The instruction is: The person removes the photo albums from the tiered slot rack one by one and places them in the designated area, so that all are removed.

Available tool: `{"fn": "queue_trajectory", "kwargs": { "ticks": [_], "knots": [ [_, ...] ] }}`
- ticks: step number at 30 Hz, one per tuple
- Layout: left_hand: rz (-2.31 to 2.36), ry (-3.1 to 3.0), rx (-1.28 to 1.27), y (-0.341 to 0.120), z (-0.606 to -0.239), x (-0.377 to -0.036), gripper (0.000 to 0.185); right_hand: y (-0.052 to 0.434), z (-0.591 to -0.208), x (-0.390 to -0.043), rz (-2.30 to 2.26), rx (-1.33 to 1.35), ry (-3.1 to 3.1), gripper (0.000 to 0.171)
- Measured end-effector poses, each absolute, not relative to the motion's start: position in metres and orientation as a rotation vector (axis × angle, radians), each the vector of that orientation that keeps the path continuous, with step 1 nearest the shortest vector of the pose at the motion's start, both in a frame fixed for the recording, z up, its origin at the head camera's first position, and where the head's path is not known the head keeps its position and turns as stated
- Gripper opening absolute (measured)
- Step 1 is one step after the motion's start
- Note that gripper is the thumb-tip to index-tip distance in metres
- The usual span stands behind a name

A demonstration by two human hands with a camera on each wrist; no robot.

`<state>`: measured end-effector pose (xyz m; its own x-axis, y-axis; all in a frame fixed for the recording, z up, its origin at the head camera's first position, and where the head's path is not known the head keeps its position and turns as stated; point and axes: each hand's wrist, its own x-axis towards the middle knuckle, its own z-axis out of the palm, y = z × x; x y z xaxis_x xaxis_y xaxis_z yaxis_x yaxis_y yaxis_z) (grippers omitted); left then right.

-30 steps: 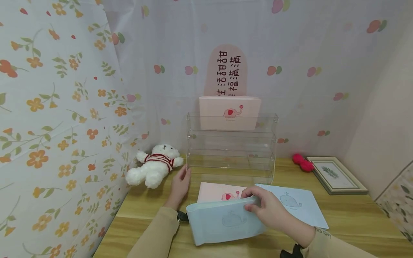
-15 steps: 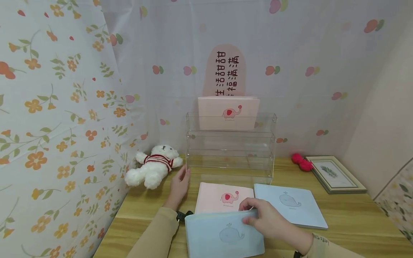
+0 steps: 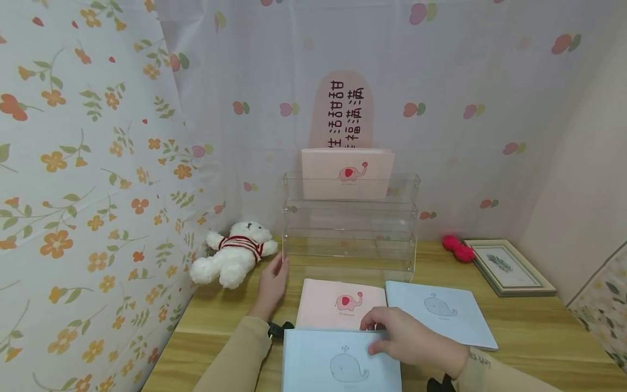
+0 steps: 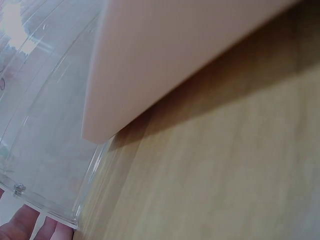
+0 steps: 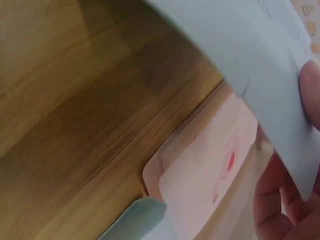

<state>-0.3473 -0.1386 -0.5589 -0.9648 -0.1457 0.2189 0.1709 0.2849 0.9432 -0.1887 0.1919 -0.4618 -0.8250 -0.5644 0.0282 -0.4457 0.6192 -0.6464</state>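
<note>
My right hand [image 3: 406,338] pinches the upper right edge of a light blue booklet [image 3: 306,362] with a whale drawing, thumb on its front. In the right wrist view this booklet [image 5: 250,65] is lifted off the wood. Behind it lies a pink booklet [image 3: 315,302] with a red-eared elephant, partly covered. My left hand [image 3: 272,283] rests its fingers against the left side of a clear tiered acrylic rack [image 3: 350,237]; the left wrist view shows fingertips [image 4: 22,220] at the rack's edge. Another pink elephant booklet [image 3: 320,182] stands in the rack's top tier.
Right of the pink booklet lies a second blue whale booklet [image 3: 458,318]. A white plush bear [image 3: 235,256] in a striped sweater lies left of the rack. A red knotted item [image 3: 458,249] and a framed leaf picture [image 3: 509,267] lie at the back right.
My right hand has moved lower and nearer with the blue booklet, which has tipped back to show more of its cover. More of the pink booklet shows. My left hand has stayed put.
</note>
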Motion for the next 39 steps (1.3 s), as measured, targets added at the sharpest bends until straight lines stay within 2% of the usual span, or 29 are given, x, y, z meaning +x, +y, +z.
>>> {"fn": "queue_trajectory", "kwargs": {
  "ticks": [9,13,22,33,39],
  "knots": [
    [-1.658,-2.199,-0.127,-0.142,-0.573,-0.355,0.055,0.194,-0.465,-0.205,-0.856,-0.745,2.585,0.032],
    [-1.653,-2.22,-0.103,-0.138,-0.565,-0.35,0.059,0.191,-0.468,-0.207,-0.825,-0.716,2.579,0.031],
    [-1.696,-2.265,-0.04,-0.137,-0.561,-0.35,0.046,0.189,-0.477,-0.209,-0.752,-0.676,2.587,0.03],
    [-1.709,-2.266,-0.041,-0.139,-0.564,-0.35,0.046,0.189,-0.483,-0.211,-0.66,-0.667,2.606,0.029],
    [-1.727,-2.25,-0.059,-0.14,-0.563,-0.35,0.046,0.188,-0.472,-0.214,-0.656,-0.72,2.64,0.022]
  ]
}}
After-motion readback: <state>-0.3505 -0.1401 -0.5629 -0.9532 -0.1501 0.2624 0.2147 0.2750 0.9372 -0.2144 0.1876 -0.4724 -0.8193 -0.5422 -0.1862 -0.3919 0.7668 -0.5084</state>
